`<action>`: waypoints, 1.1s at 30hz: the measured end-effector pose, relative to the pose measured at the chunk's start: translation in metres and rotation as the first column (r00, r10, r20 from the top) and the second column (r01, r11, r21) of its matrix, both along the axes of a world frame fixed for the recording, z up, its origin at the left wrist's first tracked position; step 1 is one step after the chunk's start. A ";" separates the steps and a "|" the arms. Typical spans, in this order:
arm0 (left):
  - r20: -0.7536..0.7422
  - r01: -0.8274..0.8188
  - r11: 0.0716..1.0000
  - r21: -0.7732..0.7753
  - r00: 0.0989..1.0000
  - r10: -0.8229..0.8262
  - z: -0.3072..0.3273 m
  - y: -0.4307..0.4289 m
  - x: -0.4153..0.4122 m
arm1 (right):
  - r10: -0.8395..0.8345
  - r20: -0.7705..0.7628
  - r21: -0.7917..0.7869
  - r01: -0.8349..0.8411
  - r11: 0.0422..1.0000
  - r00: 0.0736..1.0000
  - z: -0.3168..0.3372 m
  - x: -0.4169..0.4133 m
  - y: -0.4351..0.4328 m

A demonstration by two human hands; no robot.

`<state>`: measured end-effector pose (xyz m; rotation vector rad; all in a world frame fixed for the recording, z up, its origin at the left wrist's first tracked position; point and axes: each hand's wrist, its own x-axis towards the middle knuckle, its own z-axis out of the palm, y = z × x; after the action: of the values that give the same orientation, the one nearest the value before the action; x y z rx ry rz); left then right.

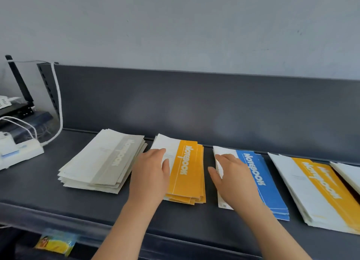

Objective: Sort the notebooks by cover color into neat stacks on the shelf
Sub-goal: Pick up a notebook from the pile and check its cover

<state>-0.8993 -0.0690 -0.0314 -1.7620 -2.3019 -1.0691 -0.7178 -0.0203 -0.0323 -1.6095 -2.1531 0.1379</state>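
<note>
Grey metal shelf [58, 201] spans the frame, and we see four piles of notebooks in a row along it. Left of centre lies the grey stack [103, 160], fanned and uneven at its edges. Just beside it, at centre, sits the yellow stack [186, 174]. Our left hand [150, 174] rests flat on its white half, fingers [155, 152] straight and close together, gripping nothing. Right of centre is the blue stack [266, 189]. Our right hand [231, 178] lies on its white half, fingers [226, 158] relaxed and holding nothing, the thumb off the stack's left edge. Bare shelf shows between these two stacks. Toward the right edge a looser pile [315, 193] shows yellow covers overlapping, with a white cover [348, 174] partly over it. At the left edge a white power strip [21, 152] lies on the shelf, and a white cable [59, 107] curves up beside the back panel. Lower left, below the shelf, a yellow packet [56, 242] shows.
</note>
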 end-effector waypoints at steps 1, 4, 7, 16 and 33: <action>0.002 0.037 0.999 0.011 0.999 -0.037 0.002 0.000 0.008 | -0.011 -0.014 0.007 0.011 1.000 1.000 0.001 0.008 -0.001; -0.010 0.108 0.994 0.017 0.994 -0.108 0.003 0.001 0.033 | -0.046 -0.028 0.043 0.047 0.998 0.999 0.001 0.036 -0.007; -0.019 0.170 0.985 0.029 0.985 -0.170 0.001 0.003 0.063 | -0.103 -0.038 0.046 0.105 0.993 0.994 0.001 0.066 -0.015; 0.021 0.317 0.948 0.029 0.948 -0.318 -0.004 0.010 0.189 | -0.173 -0.023 0.095 0.175 0.980 0.985 -0.002 0.194 -0.030; 0.106 0.426 0.904 0.031 0.898 -0.427 -0.011 0.030 0.434 | -0.277 -0.022 0.052 0.278 0.959 0.961 -0.011 0.448 -0.032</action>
<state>-0.4655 -0.0388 -0.0428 -2.3313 -2.0035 -1.2564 -0.2702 -0.0523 -0.0432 -1.8515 -1.8789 0.0030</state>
